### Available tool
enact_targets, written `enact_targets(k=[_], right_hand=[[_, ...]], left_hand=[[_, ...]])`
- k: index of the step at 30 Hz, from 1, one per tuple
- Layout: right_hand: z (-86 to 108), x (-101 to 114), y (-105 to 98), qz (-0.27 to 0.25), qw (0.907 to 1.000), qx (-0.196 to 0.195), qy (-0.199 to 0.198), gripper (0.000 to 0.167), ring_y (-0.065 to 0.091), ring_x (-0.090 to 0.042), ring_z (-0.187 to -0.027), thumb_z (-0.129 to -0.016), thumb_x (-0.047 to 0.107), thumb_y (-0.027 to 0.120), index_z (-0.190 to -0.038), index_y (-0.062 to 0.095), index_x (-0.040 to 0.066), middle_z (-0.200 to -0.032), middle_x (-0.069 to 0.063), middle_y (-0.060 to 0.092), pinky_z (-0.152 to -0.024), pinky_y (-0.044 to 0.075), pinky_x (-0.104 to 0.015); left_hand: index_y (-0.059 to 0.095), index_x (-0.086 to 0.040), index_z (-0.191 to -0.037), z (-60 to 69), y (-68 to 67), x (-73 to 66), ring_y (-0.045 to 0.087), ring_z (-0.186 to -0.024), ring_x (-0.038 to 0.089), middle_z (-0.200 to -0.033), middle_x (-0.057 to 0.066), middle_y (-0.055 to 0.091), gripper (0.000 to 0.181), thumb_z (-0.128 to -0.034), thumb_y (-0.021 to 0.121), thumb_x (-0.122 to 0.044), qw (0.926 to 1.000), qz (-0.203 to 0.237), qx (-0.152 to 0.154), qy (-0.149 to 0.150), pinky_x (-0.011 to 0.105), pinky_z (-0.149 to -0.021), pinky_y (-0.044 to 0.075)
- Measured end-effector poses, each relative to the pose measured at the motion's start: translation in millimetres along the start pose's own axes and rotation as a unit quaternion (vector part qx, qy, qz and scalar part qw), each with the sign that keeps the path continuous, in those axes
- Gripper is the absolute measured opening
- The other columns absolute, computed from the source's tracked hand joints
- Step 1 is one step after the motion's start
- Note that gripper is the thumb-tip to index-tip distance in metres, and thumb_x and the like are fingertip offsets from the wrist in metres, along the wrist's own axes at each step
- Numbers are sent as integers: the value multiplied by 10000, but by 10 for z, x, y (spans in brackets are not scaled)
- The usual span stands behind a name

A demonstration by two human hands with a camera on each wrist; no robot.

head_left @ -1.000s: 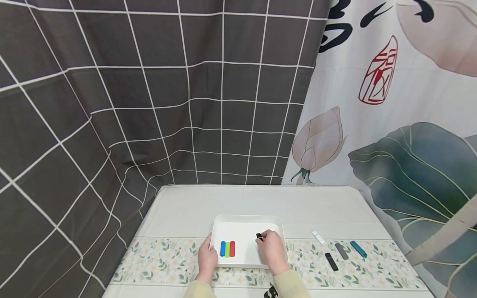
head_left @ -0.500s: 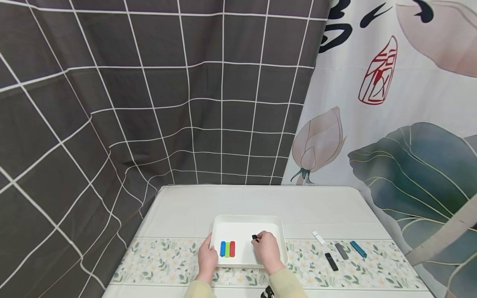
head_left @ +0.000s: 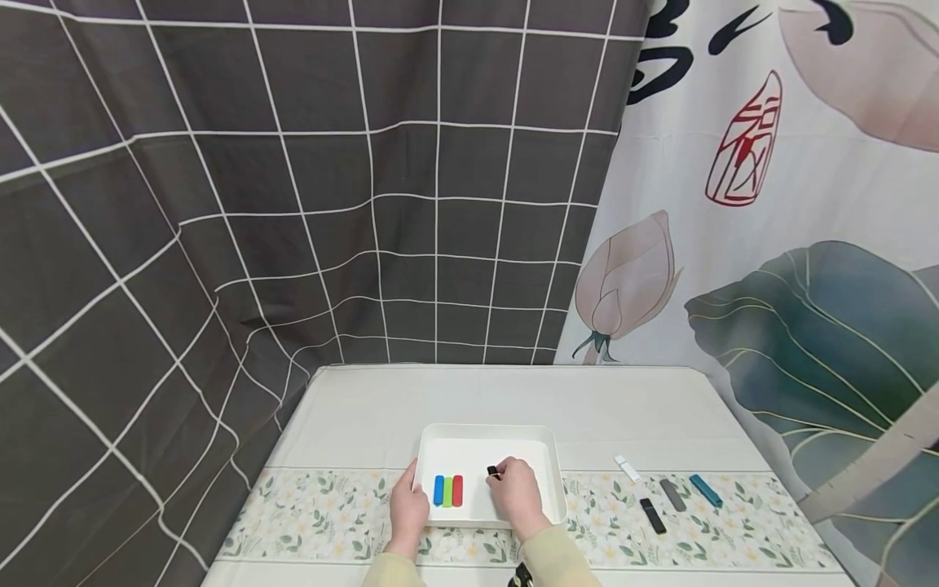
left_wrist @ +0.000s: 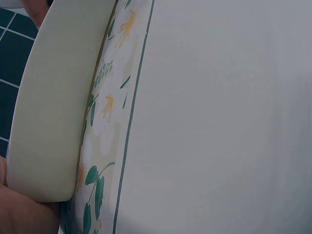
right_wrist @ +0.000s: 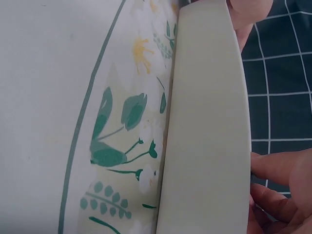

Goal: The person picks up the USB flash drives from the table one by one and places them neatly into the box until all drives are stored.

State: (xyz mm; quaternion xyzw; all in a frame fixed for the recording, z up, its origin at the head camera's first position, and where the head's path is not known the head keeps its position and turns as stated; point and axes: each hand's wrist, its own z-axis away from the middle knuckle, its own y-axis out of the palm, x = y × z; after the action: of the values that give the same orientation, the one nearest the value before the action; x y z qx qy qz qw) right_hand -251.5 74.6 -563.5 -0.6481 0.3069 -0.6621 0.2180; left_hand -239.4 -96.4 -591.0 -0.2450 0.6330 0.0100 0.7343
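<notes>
In the head view, my left hand (head_left: 407, 507) grips the left side of a shallow white tray (head_left: 484, 434), thumb at the rim. My right hand (head_left: 517, 494) is over the tray's right half and pinches a small black stick (head_left: 492, 471), likely a USB flash drive; most of it is hidden by the fingers. Blue (head_left: 438, 490), green (head_left: 448, 492) and red (head_left: 458, 490) sticks lie side by side at the tray's left. The right wrist view shows my right-hand fingers (right_wrist: 280, 187) beyond the tray's outer wall (right_wrist: 207, 117); the black stick is hidden there.
Right of the tray, on the flowered cloth strip (head_left: 748, 530), lie a white stick (head_left: 627, 468), a black stick (head_left: 652, 515), a grey stick (head_left: 672, 494) and a teal stick (head_left: 706, 490). A dark gridded curtain (head_left: 403, 228) hangs behind the table.
My right hand has moved left over the tray with the black stick, closer to the coloured row. The left hand and the tray have stayed in place.
</notes>
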Motion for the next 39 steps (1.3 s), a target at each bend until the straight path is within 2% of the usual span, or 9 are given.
enact_targets(k=[9, 21, 33, 39], right_hand=[[2, 4, 59, 84, 9999, 76, -69, 130, 689, -230, -814, -875, 59, 766, -933, 704, -40, -853, -112, 691, -715, 647, -404], [-40, -22, 173, 339, 9992, 185, -85, 135, 713, -297, -881, -860, 51, 771, -921, 699, -46, -897, -154, 709, -800, 655, -455], [-67, -18, 280, 504, 9977, 202, -399, 153, 696, -291, -842, -827, 41, 799, -885, 689, -49, -850, -146, 689, -784, 644, -463], [-43, 11, 289, 536, 9974, 248, -417, 159, 689, -293, -843, -828, 32, 801, -891, 682, -53, -858, -150, 677, -792, 642, -472]], left_hand=[[455, 68, -1494, 2, 5, -6, 391, -1457, 508, -1542, 288, 467, 551, -947, 418, 116, 10000, -10, -5, -57, 611, -1222, 369], [457, 79, -1489, 20, 2, -10, 391, -1455, 514, -1538, 296, 470, 528, -963, 423, 106, 10000, 34, -23, -32, 614, -1221, 372], [443, 79, -1497, 9, 19, -8, 391, -1449, 523, -1539, 303, 461, 528, -970, 413, 99, 10000, 11, -4, -26, 618, -1209, 386], [439, 71, -1504, 17, 14, -2, 387, -1451, 524, -1544, 301, 457, 533, -972, 418, 99, 10000, 3, 31, -39, 622, -1209, 384]])
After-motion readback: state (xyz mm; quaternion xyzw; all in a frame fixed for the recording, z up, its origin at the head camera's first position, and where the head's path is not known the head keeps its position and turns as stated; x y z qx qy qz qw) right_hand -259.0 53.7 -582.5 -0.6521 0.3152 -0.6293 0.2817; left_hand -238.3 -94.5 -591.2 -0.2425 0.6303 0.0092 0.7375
